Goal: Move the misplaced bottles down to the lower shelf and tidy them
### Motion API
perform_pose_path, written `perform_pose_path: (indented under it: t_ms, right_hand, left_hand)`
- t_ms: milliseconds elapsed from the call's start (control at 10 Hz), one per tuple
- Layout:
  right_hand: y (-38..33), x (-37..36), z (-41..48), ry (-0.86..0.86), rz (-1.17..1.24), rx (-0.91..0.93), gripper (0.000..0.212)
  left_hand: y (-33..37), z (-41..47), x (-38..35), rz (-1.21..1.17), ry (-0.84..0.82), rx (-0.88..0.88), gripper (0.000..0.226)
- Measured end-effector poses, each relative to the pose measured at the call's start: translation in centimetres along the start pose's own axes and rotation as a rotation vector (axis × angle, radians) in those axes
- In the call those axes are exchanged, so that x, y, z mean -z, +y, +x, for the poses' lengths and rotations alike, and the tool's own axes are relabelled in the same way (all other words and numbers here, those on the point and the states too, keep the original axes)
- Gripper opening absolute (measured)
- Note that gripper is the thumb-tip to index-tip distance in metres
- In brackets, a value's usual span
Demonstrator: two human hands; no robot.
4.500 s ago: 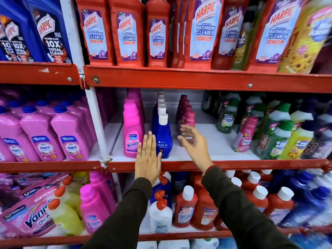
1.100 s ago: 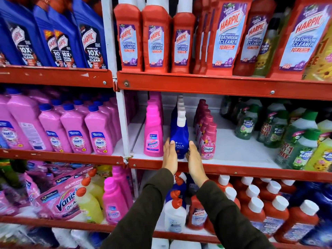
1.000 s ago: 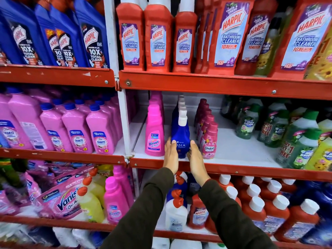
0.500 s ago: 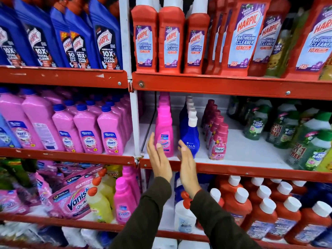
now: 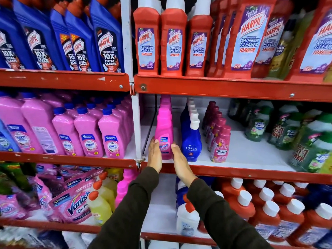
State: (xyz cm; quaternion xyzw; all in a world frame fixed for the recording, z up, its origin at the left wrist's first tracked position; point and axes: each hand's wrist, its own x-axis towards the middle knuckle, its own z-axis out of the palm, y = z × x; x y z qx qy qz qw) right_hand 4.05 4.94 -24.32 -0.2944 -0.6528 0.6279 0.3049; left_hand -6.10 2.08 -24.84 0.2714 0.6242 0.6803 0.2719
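On the middle shelf (image 5: 233, 172) a row of pink Vanish bottles (image 5: 164, 126) stands upright at the left end, close to the white upright post (image 5: 136, 123). My left hand (image 5: 154, 155) lies flat against the front bottle's left side, thumb on its label. My right hand (image 5: 180, 159) presses its right side, so the bottle is clasped between both palms. Just to the right stand a row of blue Ujala bottles (image 5: 191, 141) and a row of dark pink Comfort bottles (image 5: 221, 144), both in straight lines.
Green Max Kleen bottles (image 5: 287, 130) fill the shelf's right end. Red Harpic bottles (image 5: 161, 42) stand above. On the lower shelf are red white-capped bottles (image 5: 269, 212) and a white bottle (image 5: 187, 220). Pink Shakti bottles (image 5: 89, 133) fill the left bay.
Both hands left the blue Ujala bottle, shifted left and closed around the front pink Vanish bottle. The view also shifted, so the shelves appear further right.
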Motion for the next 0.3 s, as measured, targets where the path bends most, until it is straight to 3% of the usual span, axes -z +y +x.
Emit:
perform_pose_path:
  t_ms: [200,300]
  right_hand:
    - [-0.5,0.1,-0.7,0.046,-0.092,0.048,0.063]
    - [-2.5,1.1,-2.7,0.181,0.008,0.271,0.043]
  left_hand:
    - [0.8,-0.8,0.6,0.054,-0.013,-0.059,0.053]
    - [1.5,-2.7,0.5,0.135,0.137,-0.267,0.053]
